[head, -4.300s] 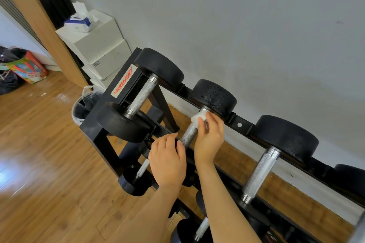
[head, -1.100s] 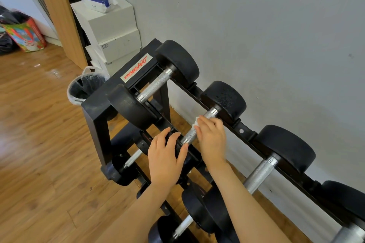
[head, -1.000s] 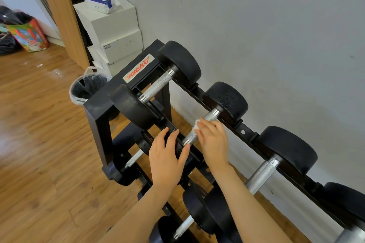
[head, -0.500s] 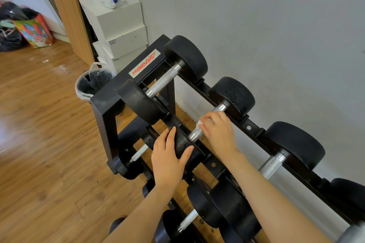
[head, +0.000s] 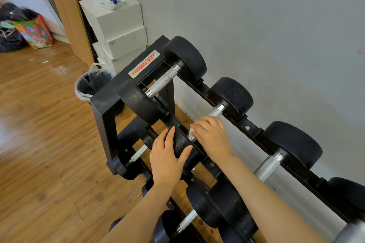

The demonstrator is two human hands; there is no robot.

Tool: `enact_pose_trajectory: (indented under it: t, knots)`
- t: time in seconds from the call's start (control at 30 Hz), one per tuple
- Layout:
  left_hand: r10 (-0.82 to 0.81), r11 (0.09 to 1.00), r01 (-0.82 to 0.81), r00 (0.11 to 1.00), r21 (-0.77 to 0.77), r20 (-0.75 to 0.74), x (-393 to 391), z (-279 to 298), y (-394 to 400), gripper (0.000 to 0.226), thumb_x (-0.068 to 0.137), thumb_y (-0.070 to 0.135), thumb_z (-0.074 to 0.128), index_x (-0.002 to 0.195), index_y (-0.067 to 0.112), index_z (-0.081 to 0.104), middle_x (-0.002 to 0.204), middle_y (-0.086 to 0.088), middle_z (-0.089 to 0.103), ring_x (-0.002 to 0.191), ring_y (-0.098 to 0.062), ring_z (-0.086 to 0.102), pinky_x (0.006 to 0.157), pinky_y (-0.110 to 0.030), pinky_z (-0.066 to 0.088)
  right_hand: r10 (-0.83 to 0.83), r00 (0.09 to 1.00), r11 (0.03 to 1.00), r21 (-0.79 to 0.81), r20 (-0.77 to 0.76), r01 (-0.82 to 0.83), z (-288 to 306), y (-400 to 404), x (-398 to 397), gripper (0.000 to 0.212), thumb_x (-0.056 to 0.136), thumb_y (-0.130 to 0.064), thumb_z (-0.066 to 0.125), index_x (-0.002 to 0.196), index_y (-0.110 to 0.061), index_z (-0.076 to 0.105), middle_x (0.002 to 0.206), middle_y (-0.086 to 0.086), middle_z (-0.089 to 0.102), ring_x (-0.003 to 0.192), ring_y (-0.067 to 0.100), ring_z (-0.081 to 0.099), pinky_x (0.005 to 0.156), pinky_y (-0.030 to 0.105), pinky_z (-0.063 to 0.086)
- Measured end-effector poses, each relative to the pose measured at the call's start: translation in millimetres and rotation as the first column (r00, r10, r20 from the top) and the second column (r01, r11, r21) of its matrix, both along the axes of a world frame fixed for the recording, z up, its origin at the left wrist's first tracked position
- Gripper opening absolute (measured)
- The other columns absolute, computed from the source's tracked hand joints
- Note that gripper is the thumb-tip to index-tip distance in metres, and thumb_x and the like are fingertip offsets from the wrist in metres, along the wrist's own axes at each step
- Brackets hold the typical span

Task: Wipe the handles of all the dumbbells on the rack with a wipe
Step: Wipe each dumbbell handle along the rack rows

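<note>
The wipe (head: 191, 130) sits on the handle (head: 214, 112) of the second dumbbell (head: 230, 94) on the rack (head: 110, 102) top tier, at the near end of that handle, and only a small white corner of it shows beside my right hand (head: 212, 137). My right hand is curled over the handle with the wipe pinned under the fingers; the bare knurled part of the handle shows above the fingers, toward the far head. My left hand (head: 167, 161) lies on the near head (head: 182, 142) of the same dumbbell, fingers spread and fairly straight, thumb on the head's right side, steadying it. I judge the step in hand to be the wiping of this second handle, near its lower end. The first dumbbell (head: 184, 57) at the rack's left end is untouched by either hand; whether its handle is done I cannot tell. The third dumbbell (head: 292, 144) lies to the right with its handle exposed. The next move, as I judge it, calls for a last pass along this handle, then a shift of both hands right to the third, keeping the wipe wrapped round the steel. Lower-tier dumbbells are partly hidden behind my forearms and the frame; their number is unclear. A fourth top-tier dumbbell is cut off at the right edge. Further out, a wipe pack (head: 105, 0) rests on stacked white boxes (head: 118, 25), and a lined bin (head: 92, 85) stands beside the rack.
</note>
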State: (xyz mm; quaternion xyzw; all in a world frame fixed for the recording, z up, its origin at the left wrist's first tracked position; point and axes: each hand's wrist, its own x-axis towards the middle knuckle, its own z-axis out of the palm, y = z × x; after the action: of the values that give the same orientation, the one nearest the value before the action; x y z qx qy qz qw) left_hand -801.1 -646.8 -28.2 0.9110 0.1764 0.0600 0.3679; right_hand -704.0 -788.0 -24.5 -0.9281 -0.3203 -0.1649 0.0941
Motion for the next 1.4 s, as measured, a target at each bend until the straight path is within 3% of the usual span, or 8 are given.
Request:
enact_pose_trajectory:
  t: [0.17,0.27,0.43,0.53,0.7,1.0,1.23,1.4]
  knots:
    - [0.004,1.000,-0.004,1.000,-0.004,-0.012,0.6,-0.2,-0.8,0.079,0.084,0.068,0.043,0.152,0.029,0.030,0.151,0.003,0.036,0.140,-0.017,0.030,0.115,-0.046,0.031,-0.265,0.959,0.946,0.167,-0.103,0.279,2.8,-7.4,-1.8,0.027,0.080,-0.026,0.073,0.106,-0.020,0.072,0.115,0.008,0.060,0.107,0.015,0.042,0.082,0.025,0.040]
    - [0.012,1.000,-0.012,1.000,-0.008,-0.009,0.6,-0.8,-1.5,0.077,0.086,0.064,0.049,0.151,0.029,0.030,0.151,0.003,0.036,0.139,-0.018,0.031,0.114,-0.047,0.032,-0.268,0.892,0.863,0.321,-0.363,0.390,1.7,-2.5,-9.2,0.028,0.089,-0.026,0.065,0.115,-0.016,0.066,0.110,-0.003,0.051,0.102,-0.008,0.038,0.068,0.003,0.038]
    - [0.007,1.000,-0.007,1.000,-0.011,-0.012,0.9,0.1,-0.7,0.078,0.084,0.065,0.048,0.151,0.029,0.031,0.151,0.002,0.036,0.139,-0.019,0.031,0.114,-0.048,0.032,-0.219,0.823,0.708,0.495,-0.524,0.504,6.2,-1.8,-8.5,0.022,0.094,-0.027,0.059,0.113,-0.016,0.059,0.099,-0.019,0.046,0.093,-0.006,0.048,0.066,0.002,0.042]
    - [0.004,1.000,-0.004,1.000,-0.006,-0.010,1.1,0.5,0.3,0.080,0.082,0.067,0.045,0.151,0.029,0.031,0.150,0.002,0.036,0.139,-0.020,0.030,0.114,-0.047,0.032,-0.271,0.805,0.617,0.547,-0.528,0.567,7.8,-0.9,-3.7,0.023,0.094,-0.021,0.060,0.114,-0.010,0.061,0.096,-0.020,0.046,0.094,-0.013,0.049,0.067,0.002,0.043]
    - [0.003,1.000,-0.003,1.000,-0.023,0.001,0.0,3.4,-1.0,0.077,0.084,0.061,0.051,0.151,0.026,0.033,0.151,0.001,0.035,0.138,-0.019,0.027,0.113,-0.042,0.027,-0.309,0.852,0.705,0.499,-0.422,0.503,-6.1,14.2,-31.9,0.023,0.090,-0.018,0.064,0.112,-0.013,0.069,0.104,-0.004,0.050,0.089,0.006,0.053,0.071,0.020,0.054]
    - [-0.001,1.000,0.001,1.000,-0.024,0.000,0.1,4.2,-0.5,0.074,0.088,0.053,0.058,0.152,0.027,0.031,0.152,0.002,0.034,0.139,-0.016,0.022,0.113,-0.037,0.023,-0.255,0.803,0.445,0.672,-0.539,0.592,-4.7,17.7,-28.6,0.025,0.087,-0.009,0.067,0.111,-0.010,0.069,0.108,-0.004,0.051,0.092,-0.003,0.054,0.076,0.017,0.054]
    - [-0.007,1.000,0.007,1.000,-0.006,0.006,0.3,2.5,0.0,0.074,0.088,0.055,0.055,0.152,0.027,0.031,0.152,0.001,0.034,0.140,-0.017,0.023,0.111,-0.035,0.022,-0.270,0.777,0.363,0.688,-0.568,0.629,-15.2,28.9,-42.3,0.027,0.085,-0.009,0.069,0.112,-0.010,0.069,0.113,0.000,0.056,0.094,0.007,0.060,0.076,0.010,0.050]
    - [-0.012,1.000,0.012,1.000,0.003,0.015,-0.1,5.1,-0.9,0.076,0.086,0.059,0.049,0.152,0.026,0.031,0.152,0.000,0.035,0.140,-0.016,0.023,0.109,-0.032,0.020,-0.255,0.773,0.233,0.739,-0.581,0.632,-6.3,24.6,-26.4,0.025,0.084,-0.007,0.071,0.109,-0.008,0.069,0.110,-0.001,0.056,0.095,-0.011,0.056,0.075,0.013,0.053]
